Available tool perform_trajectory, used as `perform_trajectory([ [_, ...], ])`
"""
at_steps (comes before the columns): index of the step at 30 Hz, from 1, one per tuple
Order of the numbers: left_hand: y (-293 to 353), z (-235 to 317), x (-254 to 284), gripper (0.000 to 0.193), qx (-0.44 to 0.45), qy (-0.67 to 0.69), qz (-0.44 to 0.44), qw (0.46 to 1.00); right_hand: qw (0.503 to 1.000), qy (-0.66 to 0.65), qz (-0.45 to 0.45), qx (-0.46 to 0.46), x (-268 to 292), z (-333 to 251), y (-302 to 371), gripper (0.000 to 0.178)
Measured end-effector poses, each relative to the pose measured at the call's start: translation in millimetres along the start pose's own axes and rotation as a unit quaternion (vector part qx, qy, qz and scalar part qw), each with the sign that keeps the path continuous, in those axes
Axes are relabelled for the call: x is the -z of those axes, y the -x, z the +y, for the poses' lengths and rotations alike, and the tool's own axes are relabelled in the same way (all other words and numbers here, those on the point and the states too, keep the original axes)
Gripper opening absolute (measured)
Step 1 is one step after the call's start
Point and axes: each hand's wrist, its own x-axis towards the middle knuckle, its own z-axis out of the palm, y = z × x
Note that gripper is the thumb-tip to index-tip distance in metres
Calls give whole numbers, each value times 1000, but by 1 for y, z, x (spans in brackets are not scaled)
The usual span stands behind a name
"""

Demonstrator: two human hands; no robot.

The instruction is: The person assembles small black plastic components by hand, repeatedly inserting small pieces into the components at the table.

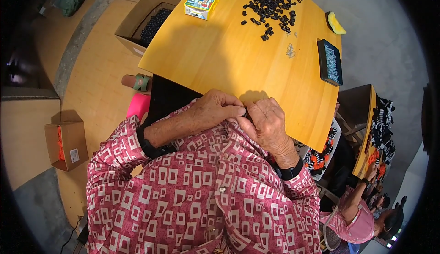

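My left hand [214, 108] and my right hand [267, 120] meet at the table's near edge, in front of my body. Both are closed in a pinch, fingertips almost touching. Between them shows a small black piece [246, 115], mostly covered by the fingers; it resembles the black parts on the table. Farther off, many small black plastic parts [270, 7] lie scattered over the wooden table [197, 57]. A little cluster of tiny silver pieces [290, 50] lies on the nearer side of them.
A yellow-green carton [203, 1] stands at the table's far left, a dark-framed screen device [330, 62] at its right edge. Black parts fill a cardboard box [129, 21] on the left. A white tray [337, 139] of black and orange items and another person [355, 215] are at right.
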Motion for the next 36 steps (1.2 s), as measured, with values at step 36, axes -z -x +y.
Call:
perform_trajectory([
  [36,2,1,-2,21,34,63,32,997,998,43,-38,5,1,2,-1,28],
])
